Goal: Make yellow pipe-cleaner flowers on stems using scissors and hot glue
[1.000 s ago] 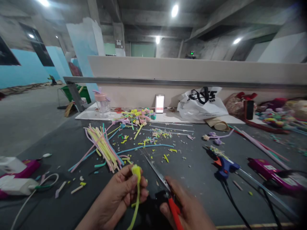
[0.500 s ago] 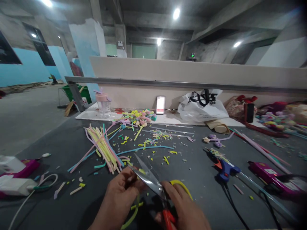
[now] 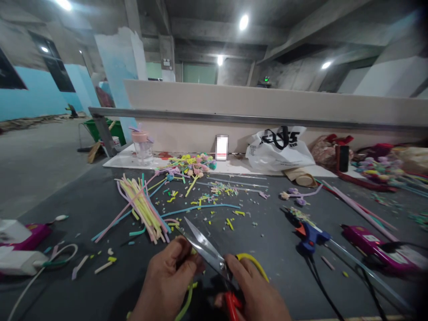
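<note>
- Your left hand [image 3: 167, 281] is at the bottom centre of the frame; its fingers are pressed together and pinch a yellow-green fuzzy stem [image 3: 185, 301], which hangs down from under the hand toward the bottom edge.
- Your right hand [image 3: 257, 294] is just right of it and its fingers are closed on the red handles of the scissors [image 3: 209, 252].
- The two blades of the scissors stand apart and point to the upper left; the lower blade meets the tips of your left fingers, where the stem is held.
- A yellow loop [image 3: 252, 263] curves over the top of your right hand. I cannot tell if it touches the fingers.
- The dark table [image 3: 83, 209] carries a bundle of coloured stems [image 3: 143, 205] in the middle left, and many small cut pieces [image 3: 217, 191] lie in the centre.
- A blue glue gun [image 3: 310, 234] lies at the right of the frame, well apart from your hands.
- A white plastic bag [image 3: 279, 151] stands in the upper right part, against the wall.
</note>
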### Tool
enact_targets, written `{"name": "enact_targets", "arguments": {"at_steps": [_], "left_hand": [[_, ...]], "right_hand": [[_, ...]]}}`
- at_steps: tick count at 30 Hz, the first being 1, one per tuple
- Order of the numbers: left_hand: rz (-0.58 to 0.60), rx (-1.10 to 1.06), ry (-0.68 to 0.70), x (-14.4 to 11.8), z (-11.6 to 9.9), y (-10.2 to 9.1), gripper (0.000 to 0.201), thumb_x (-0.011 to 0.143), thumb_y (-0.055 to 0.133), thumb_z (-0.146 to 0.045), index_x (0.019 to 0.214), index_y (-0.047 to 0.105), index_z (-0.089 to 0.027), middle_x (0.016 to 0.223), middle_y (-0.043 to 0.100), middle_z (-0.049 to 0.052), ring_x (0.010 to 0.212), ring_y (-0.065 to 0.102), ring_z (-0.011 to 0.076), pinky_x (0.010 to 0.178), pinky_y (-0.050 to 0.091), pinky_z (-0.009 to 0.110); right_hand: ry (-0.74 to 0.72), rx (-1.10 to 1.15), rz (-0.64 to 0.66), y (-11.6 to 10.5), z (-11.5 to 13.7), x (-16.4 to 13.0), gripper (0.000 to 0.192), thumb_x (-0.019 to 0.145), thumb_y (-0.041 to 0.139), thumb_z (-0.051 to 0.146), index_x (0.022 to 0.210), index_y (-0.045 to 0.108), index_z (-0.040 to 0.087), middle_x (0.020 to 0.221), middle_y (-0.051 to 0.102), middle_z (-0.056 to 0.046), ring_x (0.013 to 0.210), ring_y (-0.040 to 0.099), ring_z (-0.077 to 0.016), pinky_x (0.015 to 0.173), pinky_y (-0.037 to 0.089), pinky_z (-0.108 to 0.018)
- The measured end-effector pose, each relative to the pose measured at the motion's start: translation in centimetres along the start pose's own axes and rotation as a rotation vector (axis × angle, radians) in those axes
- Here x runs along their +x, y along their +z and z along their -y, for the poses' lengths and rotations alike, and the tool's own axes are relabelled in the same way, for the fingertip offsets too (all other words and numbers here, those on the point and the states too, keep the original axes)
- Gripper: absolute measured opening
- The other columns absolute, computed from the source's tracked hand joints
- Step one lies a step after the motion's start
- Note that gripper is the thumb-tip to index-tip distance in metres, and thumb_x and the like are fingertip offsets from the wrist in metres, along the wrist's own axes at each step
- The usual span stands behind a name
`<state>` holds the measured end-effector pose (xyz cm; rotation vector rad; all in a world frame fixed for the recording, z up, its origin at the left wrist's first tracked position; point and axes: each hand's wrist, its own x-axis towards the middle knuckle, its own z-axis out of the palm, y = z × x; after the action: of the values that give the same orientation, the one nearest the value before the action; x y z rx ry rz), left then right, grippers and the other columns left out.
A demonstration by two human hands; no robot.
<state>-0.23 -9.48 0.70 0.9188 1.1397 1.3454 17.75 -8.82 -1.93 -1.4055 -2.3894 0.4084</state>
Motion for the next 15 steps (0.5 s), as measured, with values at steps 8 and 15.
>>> {"name": "enact_targets", "arguments": {"at_steps": [8,15], "left_hand": [[0.112,-0.1,-0.192,-0.1,-1.5,-0.7,0.025,0.066,0.068,-0.036,0.083,0.063,-0.017,0.069,0.059,0.0,0.053,0.048,0.0068,0.054,0.037,0.019],[0.074,0.003,-0.183,-0.3,-0.7,-0.5,0.036,0.075,0.056,-0.045,0.095,0.056,-0.016,0.046,0.046,-0.006,0.042,0.037,0.0062,0.044,0.025,0.017]], "right_hand": [[0.011,0.225,-0.011,-2.3,-0.2,0.4,0.045,0.077,0.054,0.031,0.12,0.044,0.023,0.101,0.061,-0.009,0.09,0.059,-0.0223,0.074,0.049,-0.032],[0.014,0.22,-0.097,-2.1,-0.4,0.2,0.044,0.075,0.056,0.032,0.117,0.048,0.026,0.089,0.064,-0.005,0.075,0.062,-0.0193,0.063,0.051,-0.028]]}}
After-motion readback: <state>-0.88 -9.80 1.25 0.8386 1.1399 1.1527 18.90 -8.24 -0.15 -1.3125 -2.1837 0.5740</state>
